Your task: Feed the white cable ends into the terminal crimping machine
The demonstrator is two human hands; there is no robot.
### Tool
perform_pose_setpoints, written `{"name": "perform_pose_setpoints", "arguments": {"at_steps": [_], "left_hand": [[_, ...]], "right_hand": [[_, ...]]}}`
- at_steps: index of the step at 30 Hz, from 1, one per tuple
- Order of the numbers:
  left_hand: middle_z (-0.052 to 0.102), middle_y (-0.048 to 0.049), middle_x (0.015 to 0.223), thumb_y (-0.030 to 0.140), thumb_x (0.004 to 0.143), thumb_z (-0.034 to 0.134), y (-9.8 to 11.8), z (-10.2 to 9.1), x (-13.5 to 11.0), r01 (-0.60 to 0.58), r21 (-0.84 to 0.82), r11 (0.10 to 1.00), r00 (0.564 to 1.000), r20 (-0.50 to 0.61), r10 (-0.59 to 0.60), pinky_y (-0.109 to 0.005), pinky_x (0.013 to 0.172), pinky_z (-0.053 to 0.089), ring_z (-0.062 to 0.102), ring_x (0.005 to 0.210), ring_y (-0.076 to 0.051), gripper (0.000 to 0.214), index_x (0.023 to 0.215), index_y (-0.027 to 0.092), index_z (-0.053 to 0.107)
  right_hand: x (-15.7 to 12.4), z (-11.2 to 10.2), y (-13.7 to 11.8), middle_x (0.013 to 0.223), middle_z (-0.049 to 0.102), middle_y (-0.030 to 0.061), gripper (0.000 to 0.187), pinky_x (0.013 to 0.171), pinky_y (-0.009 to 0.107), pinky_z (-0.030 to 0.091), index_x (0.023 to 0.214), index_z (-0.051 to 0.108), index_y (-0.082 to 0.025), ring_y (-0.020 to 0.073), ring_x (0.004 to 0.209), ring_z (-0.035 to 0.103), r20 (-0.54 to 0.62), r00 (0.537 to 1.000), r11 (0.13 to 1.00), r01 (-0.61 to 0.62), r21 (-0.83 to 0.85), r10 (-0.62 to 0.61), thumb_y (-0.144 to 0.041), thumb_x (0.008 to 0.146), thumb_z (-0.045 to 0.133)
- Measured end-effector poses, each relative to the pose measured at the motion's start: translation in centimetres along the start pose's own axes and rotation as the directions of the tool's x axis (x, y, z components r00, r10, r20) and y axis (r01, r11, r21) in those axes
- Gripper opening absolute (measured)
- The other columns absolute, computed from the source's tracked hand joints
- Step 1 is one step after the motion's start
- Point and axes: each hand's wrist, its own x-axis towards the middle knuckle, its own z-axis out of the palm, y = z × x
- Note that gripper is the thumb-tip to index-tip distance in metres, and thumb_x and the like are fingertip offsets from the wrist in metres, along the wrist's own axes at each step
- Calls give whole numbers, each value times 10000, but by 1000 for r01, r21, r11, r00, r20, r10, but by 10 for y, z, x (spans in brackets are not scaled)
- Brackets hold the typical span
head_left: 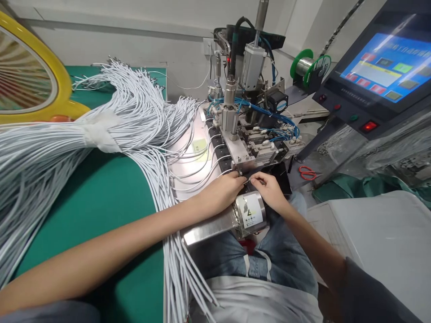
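My left hand (229, 187) is closed in a pinch at the near end of the machine's black slotted rail (220, 150). Facing it, the fingertips of my right hand (268, 188) are pressed together around the tip of a thin cable, which shows as a small bit between the two hands. Most of that cable is hidden by my fingers. Several white cables (198, 167) run from a large bundle (138, 98) into the rail, spaced apart. Just below my hands is a metal cylinder (240, 215) with a white label.
A soldering machine (229, 119) with pneumatic cylinders and blue hoses rises behind my hands. Its lit screen (387, 67) hangs at right, near a green solder wire spool (305, 67). Red-handled scissors (307, 173) lie right. A yellow-rimmed fan (63, 85) stands left on the green mat (111, 197).
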Motion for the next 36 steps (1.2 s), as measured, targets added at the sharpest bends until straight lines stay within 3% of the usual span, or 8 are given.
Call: {"name": "perform_pose_setpoints", "arguments": {"at_steps": [12,17,19,28,33,36], "left_hand": [[551,-61,879,48,834,409,4,-10,-2,-88,261,961,991,122,58,-246,540,444,580,578,-128,324,1081,152,591],[561,-77,904,61,846,397,5,-13,-1,-145,384,912,983,160,89,-277,499,432,601,578,-167,319,1105,139,565],[561,-77,911,66,849,392,4,-11,-1,-164,414,895,982,158,107,-289,487,428,603,569,-176,320,1115,133,558],[569,-74,904,51,846,395,5,-13,-1,-170,409,896,981,159,113,-276,485,421,611,583,-167,325,1117,117,561],[573,-83,940,69,862,398,7,-15,0,-163,373,914,980,167,107,-272,508,424,619,615,-161,303,1104,121,573],[582,-96,944,80,862,411,8,-16,-2,-155,376,914,984,141,109,-278,500,411,623,635,-174,284,1076,118,594]], "right_hand": [[6,-3,-5,580,543,-25,177,547,248,363,630,582,-160,103,550,460,85,986,980,-153,128,142,-333,664,590],[10,-5,-7,481,424,-71,238,425,217,224,656,569,-154,60,425,315,214,929,924,-340,176,302,-387,648,621],[10,-5,-7,474,404,-77,261,414,212,202,652,569,-149,53,417,299,224,921,913,-362,188,319,-400,633,639],[6,2,-8,556,519,-29,284,414,209,275,686,576,-159,75,458,400,66,951,915,-308,261,301,-423,614,650],[6,4,-9,533,494,-33,259,408,195,262,622,525,-168,80,465,420,195,898,832,-439,340,394,-390,579,651],[5,7,-8,498,426,-57,289,402,197,241,571,460,-182,64,427,345,238,891,815,-451,364,387,-412,596,633]]}}
